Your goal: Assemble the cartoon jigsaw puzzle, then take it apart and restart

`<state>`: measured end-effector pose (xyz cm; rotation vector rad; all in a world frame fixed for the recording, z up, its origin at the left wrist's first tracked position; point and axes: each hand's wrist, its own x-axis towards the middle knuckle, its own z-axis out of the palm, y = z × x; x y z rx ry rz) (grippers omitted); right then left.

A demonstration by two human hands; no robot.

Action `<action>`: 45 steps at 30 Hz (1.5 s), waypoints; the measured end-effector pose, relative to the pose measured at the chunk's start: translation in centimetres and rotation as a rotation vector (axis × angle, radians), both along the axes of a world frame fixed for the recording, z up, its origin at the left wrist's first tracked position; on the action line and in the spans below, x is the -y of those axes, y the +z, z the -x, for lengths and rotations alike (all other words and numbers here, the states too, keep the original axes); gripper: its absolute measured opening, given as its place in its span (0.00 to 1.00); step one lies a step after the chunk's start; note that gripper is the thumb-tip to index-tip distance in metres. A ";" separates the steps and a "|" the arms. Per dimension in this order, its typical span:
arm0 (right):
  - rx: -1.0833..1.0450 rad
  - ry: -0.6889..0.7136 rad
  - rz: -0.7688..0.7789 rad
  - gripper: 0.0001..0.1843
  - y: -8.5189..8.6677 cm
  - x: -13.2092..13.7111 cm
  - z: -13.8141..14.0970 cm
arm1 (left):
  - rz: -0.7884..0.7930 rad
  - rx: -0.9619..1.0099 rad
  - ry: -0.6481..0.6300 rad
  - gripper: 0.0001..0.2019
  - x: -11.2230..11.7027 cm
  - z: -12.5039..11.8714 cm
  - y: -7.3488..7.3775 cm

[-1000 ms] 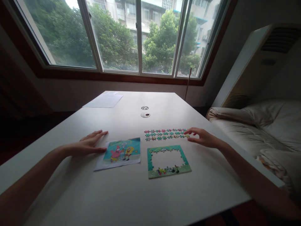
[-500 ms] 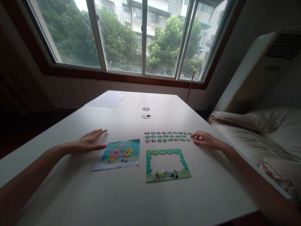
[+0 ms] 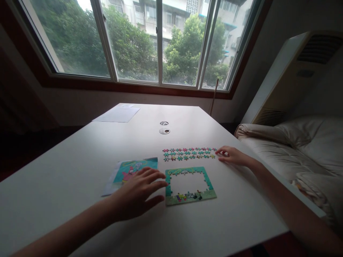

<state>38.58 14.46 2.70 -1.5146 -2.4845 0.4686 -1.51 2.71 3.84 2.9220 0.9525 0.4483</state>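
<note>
My left hand (image 3: 142,191) is open, fingers spread, over the lower right of a cartoon picture sheet (image 3: 123,171). Its fingertips reach the left edge of a jigsaw puzzle frame (image 3: 190,196); whether they touch it I cannot tell. The frame has a green and teal border around a blank white middle. Beyond it, loose jigsaw pieces (image 3: 184,153) lie in three rows, mostly teal with some pink and yellow. At the right end of these rows rests my right hand (image 3: 232,156), fingers loosely curved and apart, with nothing visible in them.
The white table (image 3: 214,228) carries white papers (image 3: 116,114) at its far left and two round inserts (image 3: 164,131) near the back. A cream padded sofa (image 3: 278,150) stands along the right side, with an air conditioner (image 3: 284,78) behind it. A window (image 3: 139,46) spans the far wall.
My left hand has moved right, from beside the picture sheet to across it and up to the puzzle frame. My right hand stays by the rows; the view has shifted slightly.
</note>
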 end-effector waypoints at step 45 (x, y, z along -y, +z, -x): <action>-0.043 0.028 -0.117 0.12 -0.6 0.6 1.5 | -0.003 0.044 -0.061 0.13 2.1 -0.7 -2.1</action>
